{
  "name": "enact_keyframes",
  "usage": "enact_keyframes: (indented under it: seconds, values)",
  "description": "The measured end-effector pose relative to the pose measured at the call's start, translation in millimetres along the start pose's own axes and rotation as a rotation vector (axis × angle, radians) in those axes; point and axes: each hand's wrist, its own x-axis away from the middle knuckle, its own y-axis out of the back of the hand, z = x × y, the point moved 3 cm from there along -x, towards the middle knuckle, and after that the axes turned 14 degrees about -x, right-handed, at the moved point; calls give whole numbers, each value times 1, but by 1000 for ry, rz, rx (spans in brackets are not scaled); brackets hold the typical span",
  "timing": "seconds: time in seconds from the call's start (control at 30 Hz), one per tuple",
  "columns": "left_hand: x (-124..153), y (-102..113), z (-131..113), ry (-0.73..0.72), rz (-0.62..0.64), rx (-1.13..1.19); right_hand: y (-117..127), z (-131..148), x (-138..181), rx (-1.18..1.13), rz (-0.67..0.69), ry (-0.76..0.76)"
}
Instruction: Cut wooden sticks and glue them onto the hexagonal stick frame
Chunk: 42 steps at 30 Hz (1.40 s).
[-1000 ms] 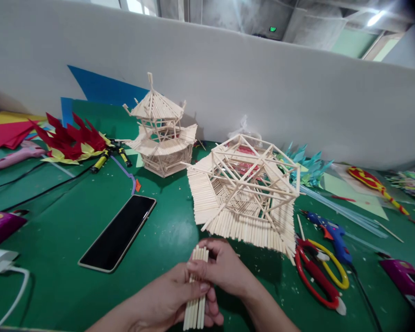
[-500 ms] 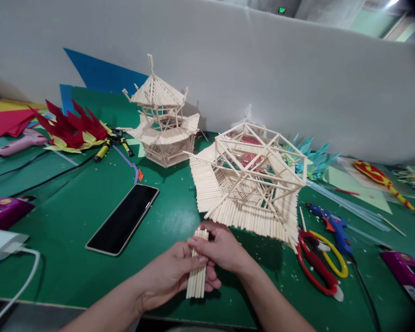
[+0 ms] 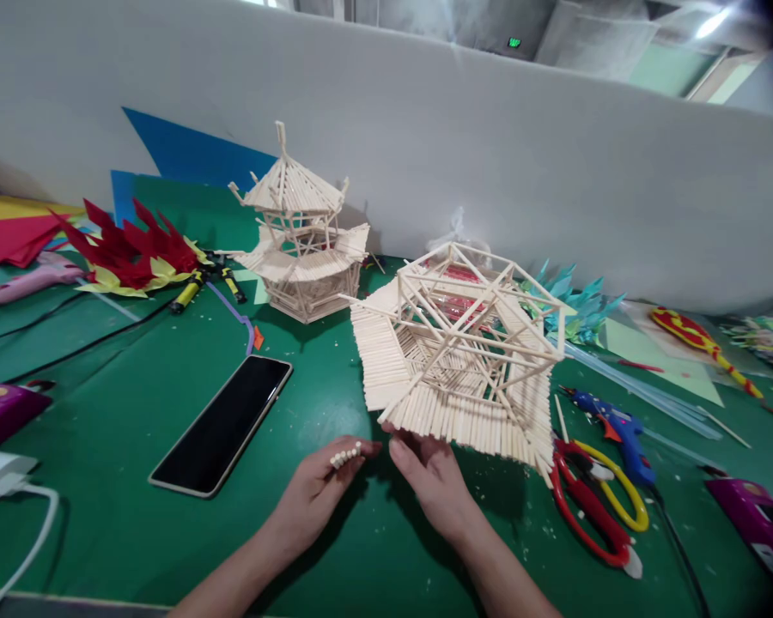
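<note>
A green surface (image 3: 135, 532) ran up to a white partition (image 3: 554, 172), with bits of craft work spread across it. Near the front edge the left hand (image 3: 313, 489) was closed around a short bundle of sticks (image 3: 346, 456), whose pale cut ends showed at the fingertips and pointed toward the right hand. The right hand (image 3: 433, 478) lay open just beside it, palm down, its fingers reaching to the lower edge of a large stick roof frame (image 3: 457, 352); whether they actually pressed on that edge could not be told. The frame stood on the surface directly behind both hands, tilted, its open lattice facing up. To the left of the hands lay a dark phone (image 3: 222, 425), face up. Right of the frame were red and yellow scissors (image 3: 593, 506) and a blue glue gun (image 3: 615, 429), close together. Further back stood a finished stick pagoda (image 3: 300, 249), and beyond it to the left a heap of red and yellow paper shapes (image 3: 135, 253)
</note>
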Motion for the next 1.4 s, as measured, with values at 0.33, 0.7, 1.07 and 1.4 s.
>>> enact_keyframes:
  seconds: [0.33,0.7,1.07,1.4]
  values:
    - [-2,-2,5,0,-14,-75,-1,-9,1,71,-10,7]
    - [9,-10,-12,250,254,292,-11,-3,0,58,30,-54]
    - [38,-42,-19,539,570,622,-17,-2,13,-122,135,-236]
    - [38,-45,-20,567,604,631,-7,-5,19,-132,127,-228]
